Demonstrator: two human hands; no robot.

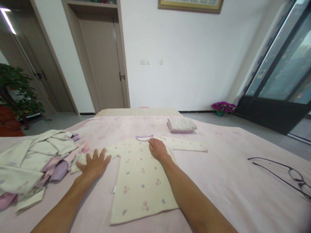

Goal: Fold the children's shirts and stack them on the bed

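A small cream child's shirt (141, 184) with a lilac neckline and a heart print lies spread flat on the pink bedspread (218, 181). My left hand (94, 163) rests flat on its left sleeve, fingers spread. My right hand (157, 149) presses on the shirt just below the collar, fingers curled downward against the cloth. The right sleeve stretches out to the right, untouched.
A heap of unfolded cream and lilac garments (34, 165) lies at the left. A folded stack (181, 125) sits behind the shirt. Eyeglasses (289, 174) lie at the right. Beyond the bed are doors, a potted plant (17, 90), purple flowers (223, 107) and a glass door.
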